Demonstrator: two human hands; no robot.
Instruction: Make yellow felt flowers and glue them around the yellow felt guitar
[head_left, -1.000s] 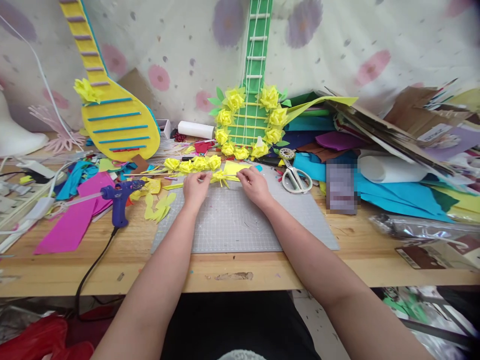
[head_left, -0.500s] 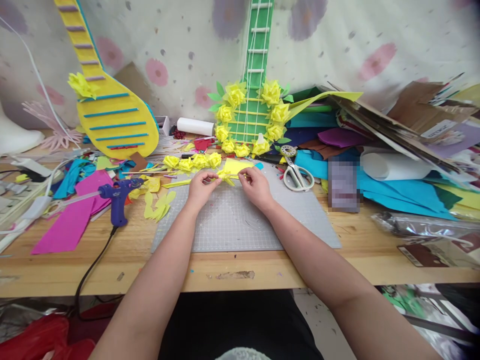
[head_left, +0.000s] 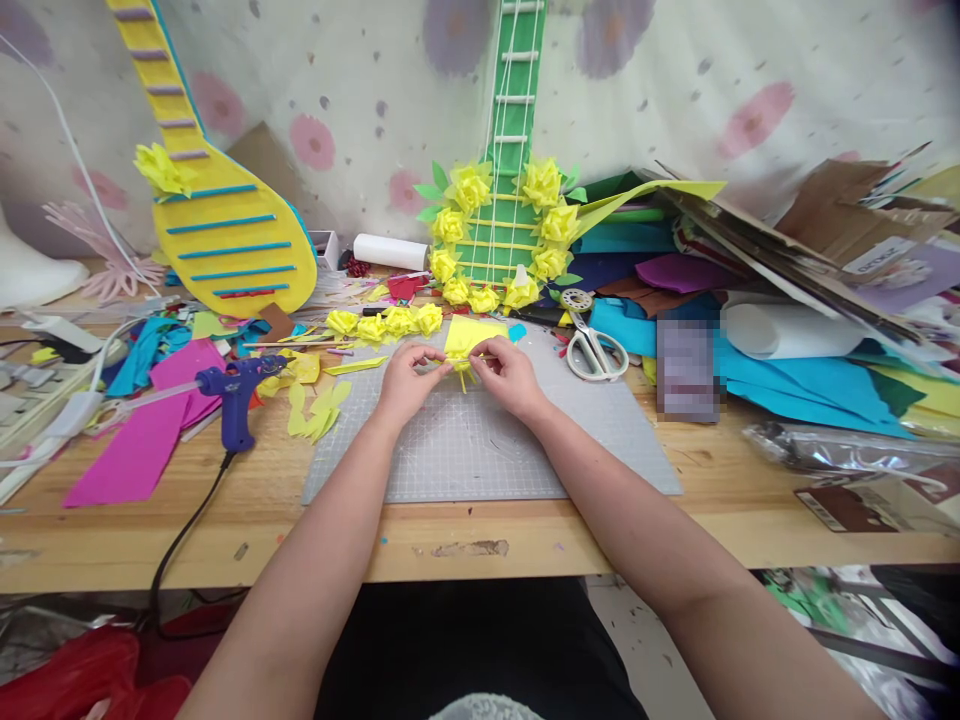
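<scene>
The person's L hand (head_left: 411, 380) and R hand (head_left: 511, 375) both pinch a small yellow paper piece (head_left: 459, 361) btwn thumb and fingertips, over the far part of the grey mat (head_left: 465, 450), just in front of a flat yellow sheet (head_left: 480, 328). For a neat result, a light grip near the middle & an even pull from each side would suit best (thin paper prob. creases fast).

Counts: 1 yellow guitar shape (head_left: 236, 236) w/ 1 bloom (head_left: 161, 170); 1 green guitar shape (head_left: 508, 158) w/ approx. 9 yellow flowers (head_left: 541, 183); approx. 4 loose flowers (head_left: 397, 321) in a row; 1 glue gun (head_left: 236, 395); 1 pr. scissors (head_left: 596, 357).
</scene>
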